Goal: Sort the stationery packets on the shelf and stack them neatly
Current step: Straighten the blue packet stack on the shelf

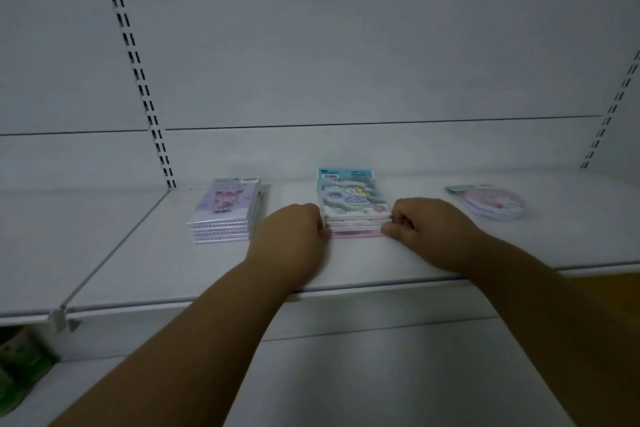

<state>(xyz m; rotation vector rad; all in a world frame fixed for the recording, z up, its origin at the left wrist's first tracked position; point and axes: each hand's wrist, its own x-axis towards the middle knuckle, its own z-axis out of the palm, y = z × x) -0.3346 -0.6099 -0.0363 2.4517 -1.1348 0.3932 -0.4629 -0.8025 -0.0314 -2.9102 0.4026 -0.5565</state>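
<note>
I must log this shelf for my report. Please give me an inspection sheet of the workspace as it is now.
Surface: white shelf, bare at the front.
Job's things: purple stack at left; middle stack; round packets at right.
Clutter: nothing seen.
Hands: left hand and right hand grip the middle stack's sides.
Cables: nothing seen.
Surroundings: white back panel with slotted rails; green items on the lower shelf, blurred.

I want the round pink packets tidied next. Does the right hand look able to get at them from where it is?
Probably yes. The right hand grips the side of the middle stack, and the round pink packets lie further right on the same shelf with only bare shelf between. It must let go first.
</note>
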